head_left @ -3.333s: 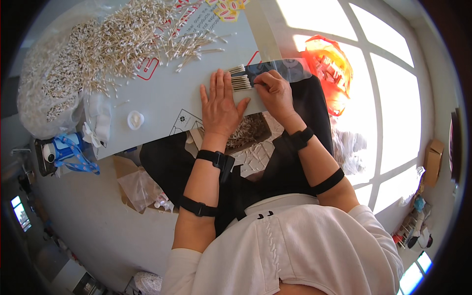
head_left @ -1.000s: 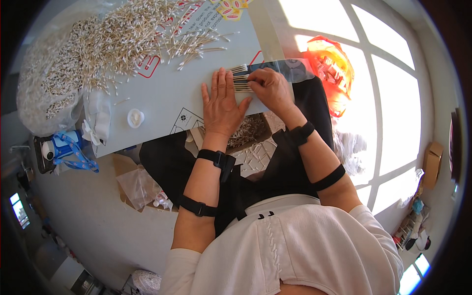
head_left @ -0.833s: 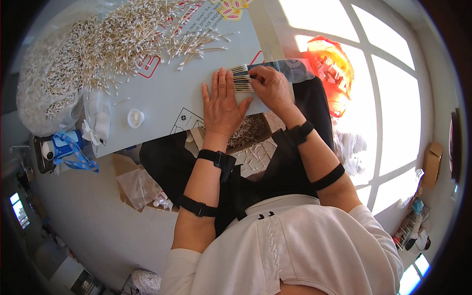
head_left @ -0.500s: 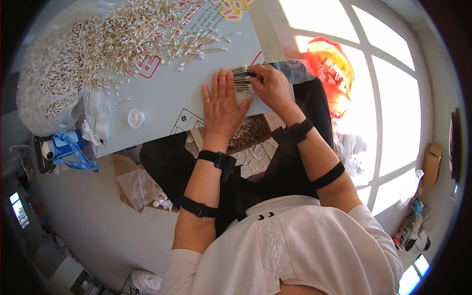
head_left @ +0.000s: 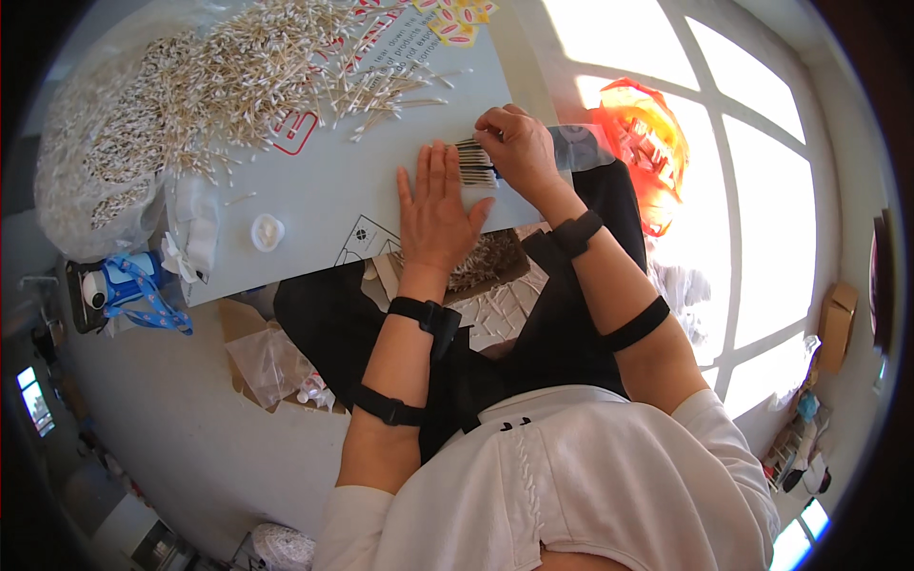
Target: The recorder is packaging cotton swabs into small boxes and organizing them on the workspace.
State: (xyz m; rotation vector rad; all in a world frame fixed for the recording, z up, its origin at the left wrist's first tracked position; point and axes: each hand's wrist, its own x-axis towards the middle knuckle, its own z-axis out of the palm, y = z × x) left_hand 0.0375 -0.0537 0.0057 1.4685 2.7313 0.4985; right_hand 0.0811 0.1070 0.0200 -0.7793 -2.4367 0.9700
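A neat row of cotton swabs [head_left: 476, 171] lies side by side on the grey printed board [head_left: 314, 209] that covers the table, near its front right edge. My left hand [head_left: 438, 214] rests flat with fingers stretched out, its fingertips along the left ends of that row. At the right end of the swabs is my right hand [head_left: 522, 157], its thumb and fingers pinched together; whatever they hold is too small to make out. Farther left spreads a large heap of loose cotton swabs [head_left: 257, 71], spilling from a clear plastic bag [head_left: 67, 181].
A small white cup [head_left: 268, 232] stands on the board's left part. Yellow packets [head_left: 457, 27] lie at the far edge. An orange-red bag [head_left: 647, 143] sits at right. Below the table edge, a cardboard box [head_left: 500, 262] holds swabs. A blue strap [head_left: 143, 295] hangs at left.
My right hand has lifted and shifted slightly away from me, uncovering more of the row's right end. The left hand stays flat in place; the whole view has shifted a little.
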